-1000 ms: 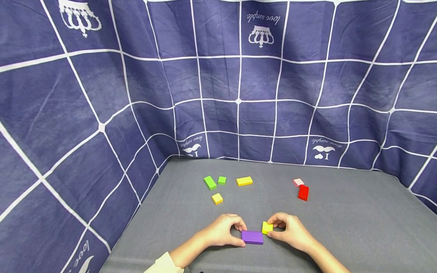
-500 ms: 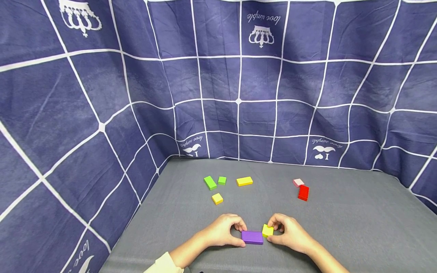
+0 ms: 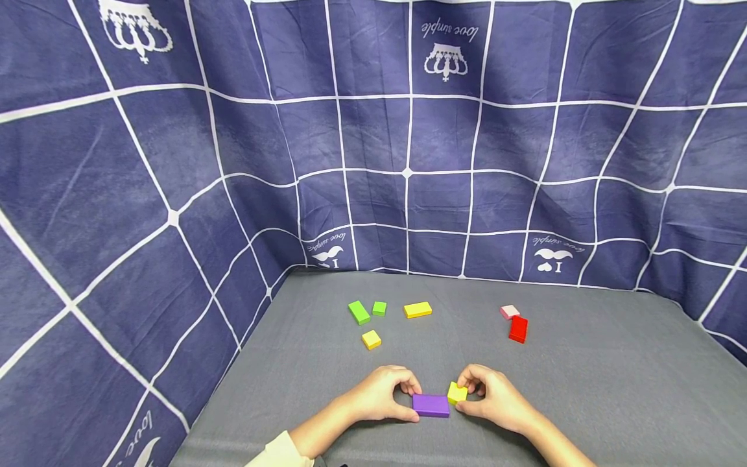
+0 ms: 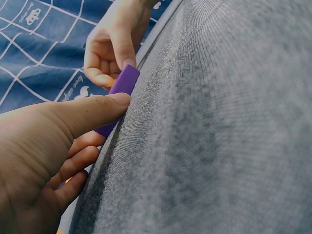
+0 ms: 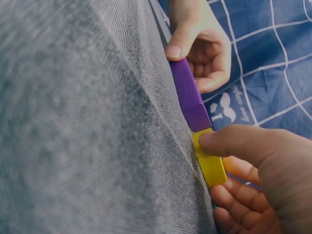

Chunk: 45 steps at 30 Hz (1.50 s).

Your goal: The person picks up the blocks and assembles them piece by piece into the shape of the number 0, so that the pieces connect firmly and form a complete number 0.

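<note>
My left hand pinches a flat purple rectangular block at its left end, thumb on the near side and fingers on the far side. At the block's right end, my right hand grips a small yellow square block between thumb and fingers. In the right wrist view the yellow block stands end to end with the purple block and appears to touch it. From the left wrist view, my thumb lies across the purple block, and the yellow one is mostly hidden.
Farther back on the grey cloth lie a long green block, a small green block, a long yellow block and an orange-yellow square. To the right, a pink block touches a red block.
The yellow block has shifted slightly toward me along the purple block's end, the right thumb and fingers moving with it. The left hand and purple block stay put.
</note>
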{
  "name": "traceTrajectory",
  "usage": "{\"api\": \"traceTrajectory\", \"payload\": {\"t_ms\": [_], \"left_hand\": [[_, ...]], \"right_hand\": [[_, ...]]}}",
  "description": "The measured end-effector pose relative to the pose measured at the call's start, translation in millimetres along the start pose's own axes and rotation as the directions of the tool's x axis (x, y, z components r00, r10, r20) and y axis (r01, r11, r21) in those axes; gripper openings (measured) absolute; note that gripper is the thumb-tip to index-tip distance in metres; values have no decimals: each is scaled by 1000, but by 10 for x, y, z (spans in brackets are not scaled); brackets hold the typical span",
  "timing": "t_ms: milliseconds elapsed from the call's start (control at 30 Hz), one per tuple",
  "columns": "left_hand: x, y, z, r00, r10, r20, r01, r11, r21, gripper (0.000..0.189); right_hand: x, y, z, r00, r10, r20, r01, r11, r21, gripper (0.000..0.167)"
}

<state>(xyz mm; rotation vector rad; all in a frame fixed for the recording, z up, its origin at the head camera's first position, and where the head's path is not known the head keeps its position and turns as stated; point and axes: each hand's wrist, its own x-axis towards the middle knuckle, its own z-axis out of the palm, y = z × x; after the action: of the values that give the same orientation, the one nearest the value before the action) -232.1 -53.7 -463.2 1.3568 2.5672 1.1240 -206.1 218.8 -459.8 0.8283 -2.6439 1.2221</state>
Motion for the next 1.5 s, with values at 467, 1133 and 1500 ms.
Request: {"api": "traceTrajectory", "payload": {"t_ms": [467,1133,1500], "left_hand": [[3,4,1,1000,-8,-2,8,1000,3,30],[6,-4,6,1000,3,-7,-3,1000,16,30],[5,-2,3,1000,21,-7,-21,999,35,31]], "right_hand": [[0,12,13,1000,-21,-18,21,1000,11,31],[16,-158,203,978,-148,-144,150,989,7,19],[5,-153,240,981,-143,-134,145,989,4,19]]}}
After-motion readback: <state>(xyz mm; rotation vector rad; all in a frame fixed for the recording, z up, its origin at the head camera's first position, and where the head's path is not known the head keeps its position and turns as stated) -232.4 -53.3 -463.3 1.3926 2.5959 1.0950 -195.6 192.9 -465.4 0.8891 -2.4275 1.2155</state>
